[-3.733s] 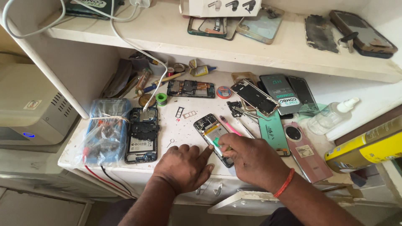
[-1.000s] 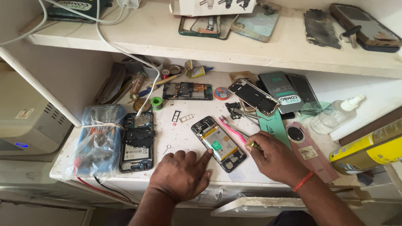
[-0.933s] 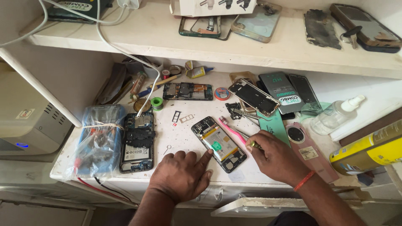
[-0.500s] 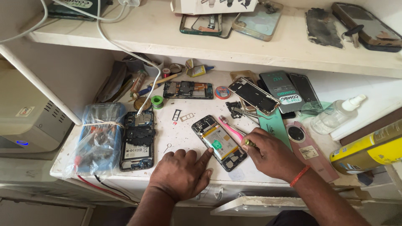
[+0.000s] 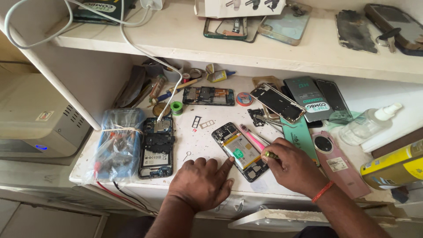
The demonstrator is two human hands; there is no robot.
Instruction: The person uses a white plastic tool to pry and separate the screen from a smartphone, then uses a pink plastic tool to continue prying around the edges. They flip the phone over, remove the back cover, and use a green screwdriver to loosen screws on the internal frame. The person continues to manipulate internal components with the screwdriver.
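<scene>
Phone [image 5: 240,151] diagonal, long axis upper-left to lower-right.

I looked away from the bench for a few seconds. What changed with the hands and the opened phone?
The right hand drew back from the middle of the opened phone to its right edge, its grip now on a small yellow-tipped tool. The left hand stayed flat, forefinger against the phone's lower edge. The phone kept its place.
</scene>
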